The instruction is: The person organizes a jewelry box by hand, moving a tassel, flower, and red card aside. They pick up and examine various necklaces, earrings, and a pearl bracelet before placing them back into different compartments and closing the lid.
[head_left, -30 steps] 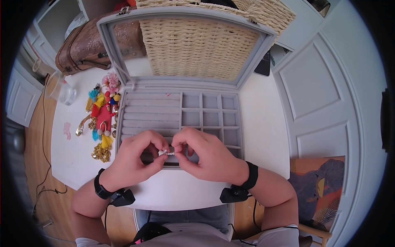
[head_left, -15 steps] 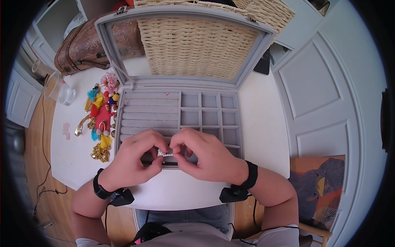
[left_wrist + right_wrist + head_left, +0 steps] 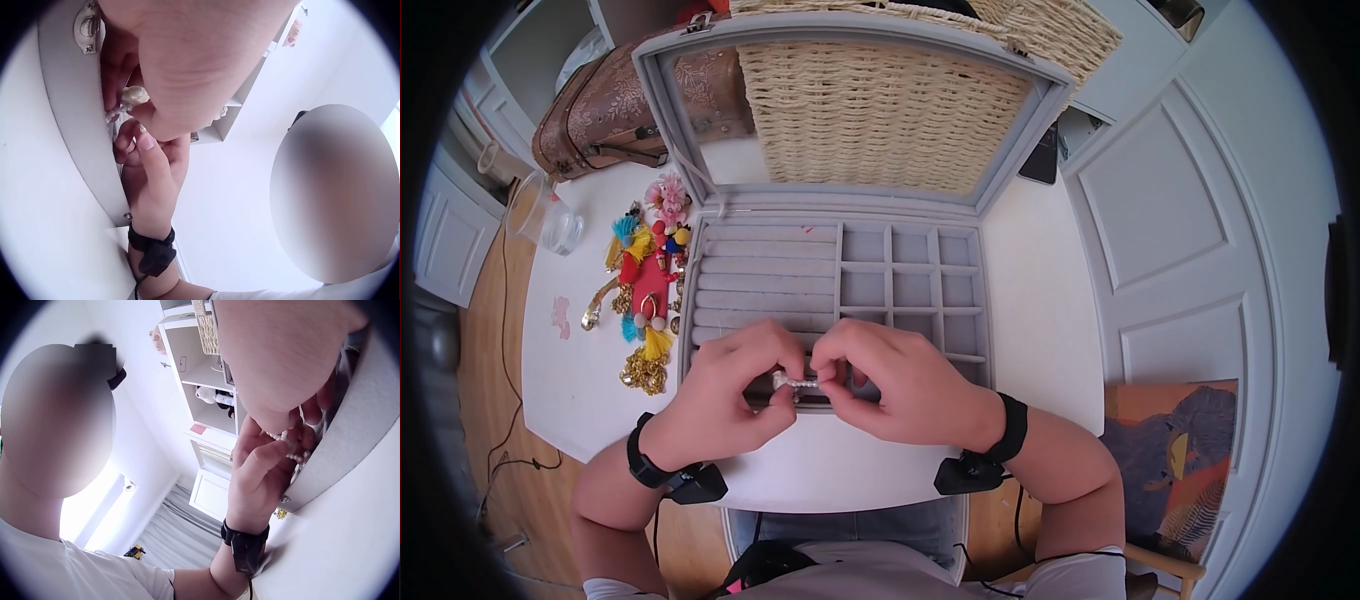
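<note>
Between both hands, over the front of a grey jewellery box (image 3: pixel 987 340), is a short string of white pearl beads (image 3: pixel 805 384) with a white flower (image 3: pixel 134 95) at its left end. My left hand (image 3: pixel 730 388) pinches the flower end between thumb and fingers. With thumb and forefinger, my right hand (image 3: pixel 895 385) pinches the other end of the beads. In the right wrist view loops of small pearls (image 3: pixel 299 457) show among the fingers, partly hidden. The hands cover the box's front compartments; its padded ring rows (image 3: pixel 765 265) and square compartments (image 3: pixel 910 285) show beyond them.
The box's glass lid (image 3: pixel 1050 85) stands raised before a wicker basket (image 3: pixel 1090 35). Left of the box lie a pink flower (image 3: pixel 668 198), a yellow tassel (image 3: pixel 658 345) and a gold chain (image 3: pixel 643 372). A clear cup (image 3: pixel 560 230), brown case (image 3: pixel 620 105) and phone (image 3: pixel 1040 160) sit farther out.
The flower and beads have shifted slightly left and toward the person. Both hands have moved slightly toward the person, still pinching the beaded piece.
</note>
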Demonstrator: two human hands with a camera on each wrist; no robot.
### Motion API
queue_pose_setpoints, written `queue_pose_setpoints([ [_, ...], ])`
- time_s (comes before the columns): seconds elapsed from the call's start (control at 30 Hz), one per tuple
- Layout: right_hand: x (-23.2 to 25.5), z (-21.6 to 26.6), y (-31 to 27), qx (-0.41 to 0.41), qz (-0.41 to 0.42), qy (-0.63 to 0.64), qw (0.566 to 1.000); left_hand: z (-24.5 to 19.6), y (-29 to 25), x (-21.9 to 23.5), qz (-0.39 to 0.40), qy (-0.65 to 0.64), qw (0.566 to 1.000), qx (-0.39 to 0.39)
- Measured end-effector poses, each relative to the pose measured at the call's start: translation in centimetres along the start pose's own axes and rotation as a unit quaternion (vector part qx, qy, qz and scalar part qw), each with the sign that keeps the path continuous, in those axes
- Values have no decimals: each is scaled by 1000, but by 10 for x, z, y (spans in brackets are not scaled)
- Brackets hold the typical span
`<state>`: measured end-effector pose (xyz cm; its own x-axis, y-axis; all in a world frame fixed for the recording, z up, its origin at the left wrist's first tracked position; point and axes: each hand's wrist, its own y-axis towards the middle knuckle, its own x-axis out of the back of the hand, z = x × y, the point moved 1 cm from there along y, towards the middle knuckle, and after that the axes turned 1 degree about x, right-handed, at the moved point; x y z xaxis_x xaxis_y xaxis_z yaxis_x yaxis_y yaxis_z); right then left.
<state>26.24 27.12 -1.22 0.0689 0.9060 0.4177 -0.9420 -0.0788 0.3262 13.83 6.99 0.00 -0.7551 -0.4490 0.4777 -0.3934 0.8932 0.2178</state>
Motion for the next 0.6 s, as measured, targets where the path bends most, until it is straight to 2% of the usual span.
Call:
queue_pose_setpoints([
  [0.03, 0, 0, 0, 0, 0, 0, 1000, 0, 0, 1, 12, 18, 1000, -22],
  [0.6, 1, 0, 0, -1, 7, -5, 1000, -3, 0, 1, 21, 4, 1000, -20],
])
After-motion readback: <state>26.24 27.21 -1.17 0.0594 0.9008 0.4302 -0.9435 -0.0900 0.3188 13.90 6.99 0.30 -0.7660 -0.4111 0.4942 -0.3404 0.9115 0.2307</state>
